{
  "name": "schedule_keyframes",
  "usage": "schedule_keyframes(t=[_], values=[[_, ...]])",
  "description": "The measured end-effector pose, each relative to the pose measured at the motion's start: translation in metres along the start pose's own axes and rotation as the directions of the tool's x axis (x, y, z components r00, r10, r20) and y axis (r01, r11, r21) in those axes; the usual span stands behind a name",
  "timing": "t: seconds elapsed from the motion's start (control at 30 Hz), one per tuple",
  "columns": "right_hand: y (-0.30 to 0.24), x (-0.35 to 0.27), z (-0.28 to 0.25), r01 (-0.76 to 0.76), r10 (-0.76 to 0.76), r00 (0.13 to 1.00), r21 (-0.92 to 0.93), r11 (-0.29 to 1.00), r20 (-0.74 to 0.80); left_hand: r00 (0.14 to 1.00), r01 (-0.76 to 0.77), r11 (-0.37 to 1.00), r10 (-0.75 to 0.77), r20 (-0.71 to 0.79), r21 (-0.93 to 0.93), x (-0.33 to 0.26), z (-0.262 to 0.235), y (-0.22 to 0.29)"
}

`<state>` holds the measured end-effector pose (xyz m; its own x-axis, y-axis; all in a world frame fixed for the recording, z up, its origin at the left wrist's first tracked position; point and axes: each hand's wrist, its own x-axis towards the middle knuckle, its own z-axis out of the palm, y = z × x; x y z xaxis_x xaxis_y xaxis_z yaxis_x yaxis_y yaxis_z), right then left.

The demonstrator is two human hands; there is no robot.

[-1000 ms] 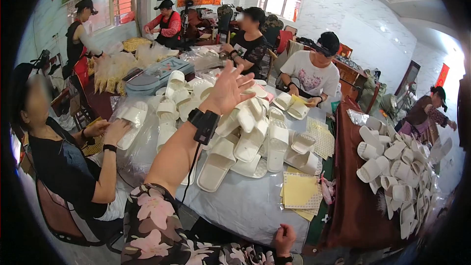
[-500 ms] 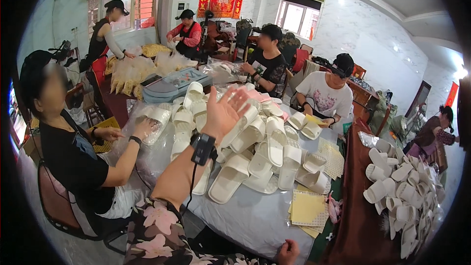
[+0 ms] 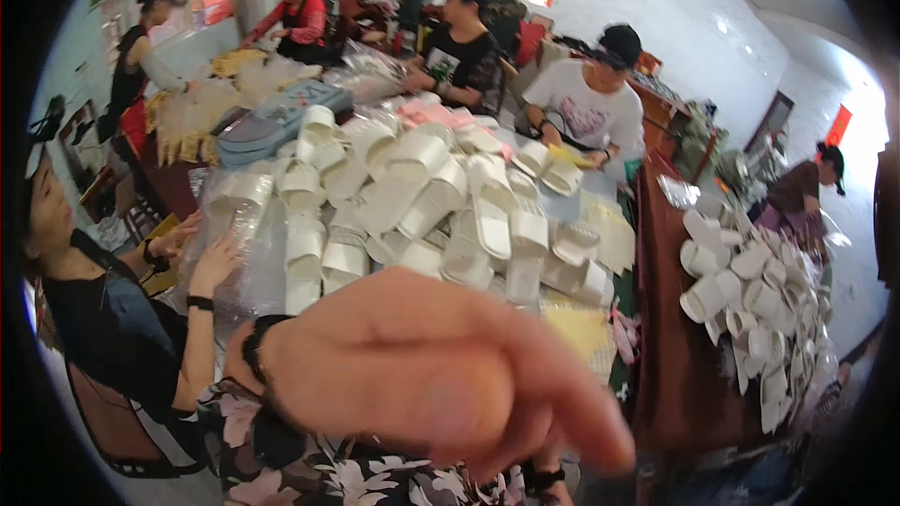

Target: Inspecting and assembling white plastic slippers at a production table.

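Observation:
My left hand [image 3: 422, 365] is raised close to the camera, large and blurred, its fingers stretched toward the right with nothing in them. A black watch band [image 3: 255, 342] circles its wrist above a floral sleeve [image 3: 281, 459]. Behind it, a heap of white slippers [image 3: 422, 197] covers the table. Only a bit of my right wrist [image 3: 547, 480] with a dark band shows at the lower edge; its fingers are hidden.
A person in black [image 3: 103, 319] sits at the left, hands on a clear plastic bag [image 3: 234, 225]. Several other people work along the far side. A second pile of white slippers [image 3: 750, 300] lies on a brown-covered table at the right. Yellow sheets [image 3: 577, 328] lie near the table's edge.
My left hand has come from reaching over the slipper pile, fingers spread, back up to just in front of the camera. The view has swung slightly left and down.

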<state>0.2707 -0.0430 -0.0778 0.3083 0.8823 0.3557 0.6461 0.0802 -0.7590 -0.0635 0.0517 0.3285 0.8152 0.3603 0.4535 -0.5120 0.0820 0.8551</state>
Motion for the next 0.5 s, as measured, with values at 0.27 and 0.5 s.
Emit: schedule_keyframes(t=[0.27, 0.5], values=[[-0.022, 0.008, -0.003, -0.041, 0.041, 0.999, 0.010, 0.999, -0.008, 0.290, 0.739, 0.334, -0.942, 0.170, 0.585, 0.094, 0.012, 0.043], [-0.023, 0.005, -0.007, -0.003, 0.004, 1.000, 0.053, 0.999, -0.013, 0.445, 0.559, 0.290, -0.895, 0.014, 0.777, 0.087, 0.024, -0.004]])
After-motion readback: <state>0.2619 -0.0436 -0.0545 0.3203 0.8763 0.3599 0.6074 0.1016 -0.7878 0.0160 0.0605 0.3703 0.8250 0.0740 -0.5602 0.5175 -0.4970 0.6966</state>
